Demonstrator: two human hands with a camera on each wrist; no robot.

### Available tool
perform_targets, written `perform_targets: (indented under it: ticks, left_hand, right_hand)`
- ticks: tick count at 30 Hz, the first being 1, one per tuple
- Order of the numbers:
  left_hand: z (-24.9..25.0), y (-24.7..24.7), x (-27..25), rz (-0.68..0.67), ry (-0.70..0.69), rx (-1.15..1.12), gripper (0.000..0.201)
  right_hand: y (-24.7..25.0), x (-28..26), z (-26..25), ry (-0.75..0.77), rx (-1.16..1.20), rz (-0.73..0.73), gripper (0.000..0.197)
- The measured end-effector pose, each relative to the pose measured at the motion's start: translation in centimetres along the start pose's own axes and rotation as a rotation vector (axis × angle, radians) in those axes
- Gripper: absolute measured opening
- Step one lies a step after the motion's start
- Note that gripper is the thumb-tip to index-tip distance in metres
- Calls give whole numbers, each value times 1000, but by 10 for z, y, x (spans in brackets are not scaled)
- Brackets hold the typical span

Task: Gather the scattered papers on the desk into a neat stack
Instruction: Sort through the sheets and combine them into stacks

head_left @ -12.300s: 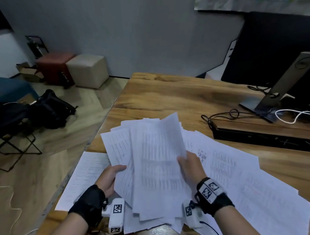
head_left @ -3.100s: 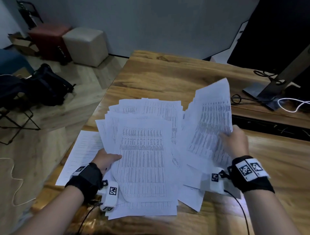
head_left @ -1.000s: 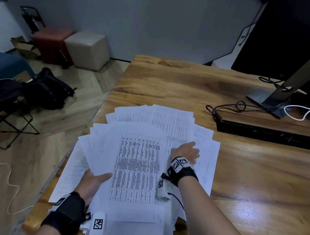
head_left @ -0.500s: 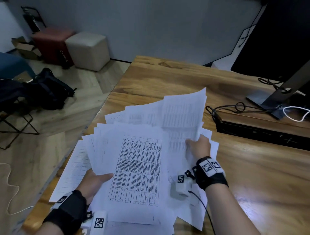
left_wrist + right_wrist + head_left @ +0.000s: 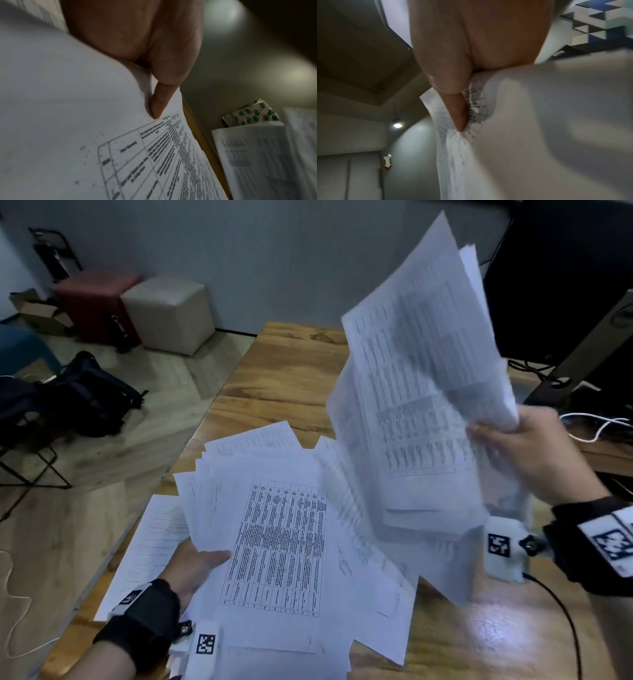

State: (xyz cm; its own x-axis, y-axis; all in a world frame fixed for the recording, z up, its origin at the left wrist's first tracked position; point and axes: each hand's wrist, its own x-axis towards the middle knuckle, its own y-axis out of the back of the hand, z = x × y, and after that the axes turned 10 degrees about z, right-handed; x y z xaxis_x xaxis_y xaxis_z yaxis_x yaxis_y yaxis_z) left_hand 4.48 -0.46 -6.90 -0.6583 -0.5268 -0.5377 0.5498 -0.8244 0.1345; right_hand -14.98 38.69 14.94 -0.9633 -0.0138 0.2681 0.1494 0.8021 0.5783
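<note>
My right hand [image 5: 513, 440] grips a bundle of printed sheets [image 5: 421, 392] by its right edge, lifted upright above the desk; in the right wrist view my thumb [image 5: 453, 108] pinches the papers [image 5: 539, 121]. My left hand [image 5: 195, 563] holds a fanned pile of sheets [image 5: 274, 542] at its left edge, thumb on top; the left wrist view shows that thumb [image 5: 159, 102] pressing on a sheet with a table [image 5: 137, 162]. One more sheet [image 5: 150, 542] lies flat at the desk's left edge, under my left hand.
The wooden desk [image 5: 284, 378] runs away from me. A monitor stand [image 5: 582, 357], cables [image 5: 596, 426] and a dark screen stand at the right. On the floor to the left are a black bag [image 5: 85, 395], a red cube [image 5: 96, 302] and a beige cube [image 5: 168, 313].
My right hand has swept a bundle of sheets up off the pile and to the right, standing it upright. My left hand keeps its hold on the fanned pile.
</note>
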Motion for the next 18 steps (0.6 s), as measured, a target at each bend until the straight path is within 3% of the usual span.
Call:
perform_targets:
  ticks: [3, 6, 13, 15, 18]
  left_hand:
    - [8, -9, -2, 8, 7, -8, 37]
    - [11, -17, 2, 23, 33, -9, 37]
    - [13, -32, 9, -2, 65, -23, 35]
    - [10, -37, 9, -2, 57, -27, 39]
    - [3, -41, 10, 8, 60, -43, 44]
  right_hand:
    - [23, 2, -18, 48, 53, -9, 28]
    - [39, 3, -38, 58, 230, -59, 3]
    - [33, 7, -55, -83, 584, -187, 16]
    - [21, 6, -44, -148, 696, -206, 23]
    - [-10, -2, -15, -309, 675, -239, 25]
